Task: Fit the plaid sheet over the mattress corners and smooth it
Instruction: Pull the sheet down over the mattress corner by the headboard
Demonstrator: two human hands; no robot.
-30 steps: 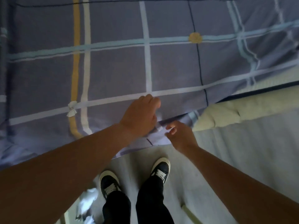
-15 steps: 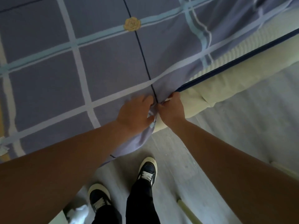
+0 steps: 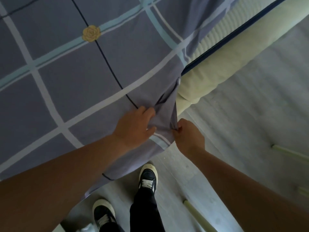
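Looking down from head height, the view shows a person standing at the corner of a bed, both bare arms reaching forward. A plaid sheet (image 3: pixel 87 77), grey-purple with white, pale blue and thin dark lines and a small yellow rose print (image 3: pixel 91 33), lies spread over most of the mattress (image 3: pixel 222 64) and hangs past its near edge. The cream mattress, edged with dark piping, is still bare at the corner and along the right side. The left hand (image 3: pixel 135 127) has its fingers (image 3: pixel 148 112) curled closed around a bunched fold of the sheet at the corner. The right hand (image 3: pixel 189 133) sits just beside it, its fingers (image 3: pixel 177 127) pinched together on the sheet's edge, so a taut triangle of cloth stretches between the two hands and up toward the mattress corner. Below the hands, two dark shoes (image 3: pixel 148 178) with white laces and pale soles stand on a light grey floor (image 3: pixel 242 131), beneath dark trousers. A pale rod (image 3: pixel 199 216) lies on the floor to the right of the feet.
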